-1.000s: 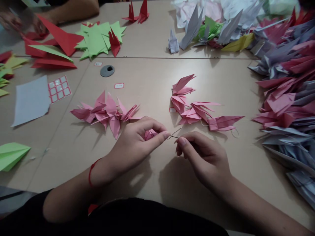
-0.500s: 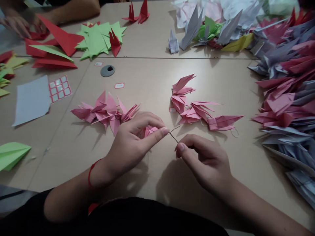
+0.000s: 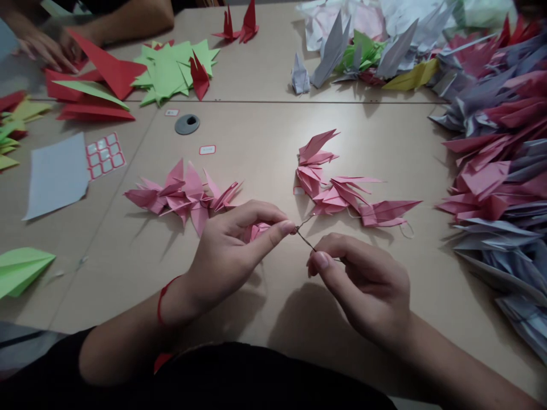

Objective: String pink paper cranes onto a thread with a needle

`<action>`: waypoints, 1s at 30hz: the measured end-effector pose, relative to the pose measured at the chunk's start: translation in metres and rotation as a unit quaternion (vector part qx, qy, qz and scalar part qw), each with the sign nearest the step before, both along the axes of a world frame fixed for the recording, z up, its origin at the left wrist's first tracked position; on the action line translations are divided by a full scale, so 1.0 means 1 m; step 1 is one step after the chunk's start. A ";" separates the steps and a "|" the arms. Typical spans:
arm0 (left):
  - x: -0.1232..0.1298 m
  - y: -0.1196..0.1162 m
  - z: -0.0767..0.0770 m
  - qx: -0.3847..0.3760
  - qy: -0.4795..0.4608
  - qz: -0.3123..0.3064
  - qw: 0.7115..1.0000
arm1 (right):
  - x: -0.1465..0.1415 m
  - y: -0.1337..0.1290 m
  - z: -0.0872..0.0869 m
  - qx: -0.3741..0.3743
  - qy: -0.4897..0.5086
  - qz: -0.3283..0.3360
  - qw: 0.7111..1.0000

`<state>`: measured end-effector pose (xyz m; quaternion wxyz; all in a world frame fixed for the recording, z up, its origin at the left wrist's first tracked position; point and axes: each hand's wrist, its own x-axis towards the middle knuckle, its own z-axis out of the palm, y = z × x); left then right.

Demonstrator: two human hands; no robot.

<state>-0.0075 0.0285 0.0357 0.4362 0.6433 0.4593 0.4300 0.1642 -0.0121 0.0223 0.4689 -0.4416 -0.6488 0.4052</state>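
Thumb and forefinger of my left hand pinch a thin dark cord at a small loop or knot. My right hand pinches the same cord a little to the right and lower, so a short taut length spans the gap. A loose pale end sticks up from the knot. Behind my left fingers shows a pink folded paper, partly hidden. A string of pink paper cranes lies beyond my left hand, and another pink crane string lies beyond my right hand.
Grey and pink cranes are heaped along the right side. Green paper pieces and red cranes lie at the back left, near another person's hands. A white sheet and sticker sheet are at the left.
My right hand has shifted slightly right, and more of the dark cord shows between my hands. The knot at my left fingertips looks larger. The other person's hands have moved slightly.
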 end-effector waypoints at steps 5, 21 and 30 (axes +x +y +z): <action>0.002 -0.002 -0.001 -0.024 -0.008 -0.003 1.000 | 0.003 -0.001 0.000 0.022 0.013 0.012 1.000; 0.000 -0.002 -0.001 0.024 0.022 -0.005 0.999 | 0.001 0.003 -0.022 -0.052 0.095 -0.070 0.992; 0.004 -0.009 -0.002 0.082 0.069 -0.034 0.994 | -0.009 0.005 -0.020 -0.004 0.008 0.023 1.000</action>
